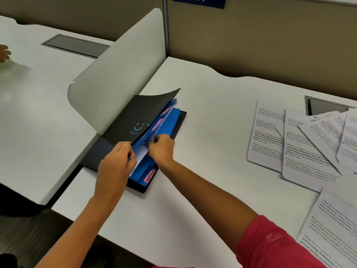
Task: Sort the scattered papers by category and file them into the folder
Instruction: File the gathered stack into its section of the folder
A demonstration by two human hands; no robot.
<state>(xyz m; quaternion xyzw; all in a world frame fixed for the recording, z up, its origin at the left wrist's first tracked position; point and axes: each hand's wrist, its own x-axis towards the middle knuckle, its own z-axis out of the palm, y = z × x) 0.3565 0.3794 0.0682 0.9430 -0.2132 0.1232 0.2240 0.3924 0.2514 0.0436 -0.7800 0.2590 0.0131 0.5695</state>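
- The folder (123, 120) lay open mid-desk (202, 89), its black cover lifted toward 11 o'clock.
- The left hand (116, 161) gripped the near edge of the blue dividers (168, 120), holding them raised. The right hand (161, 147), just at its 3 o'clock, pinched a white sheet (140, 153) among them.
- The step looked like filing one sheet into its section; a pink tab (149, 176) showed at the folder's 6 o'clock.
- Next, the sheet would likely need seating fully, then a reach to the scattered papers (301, 144), well apart at 3 o'clock.
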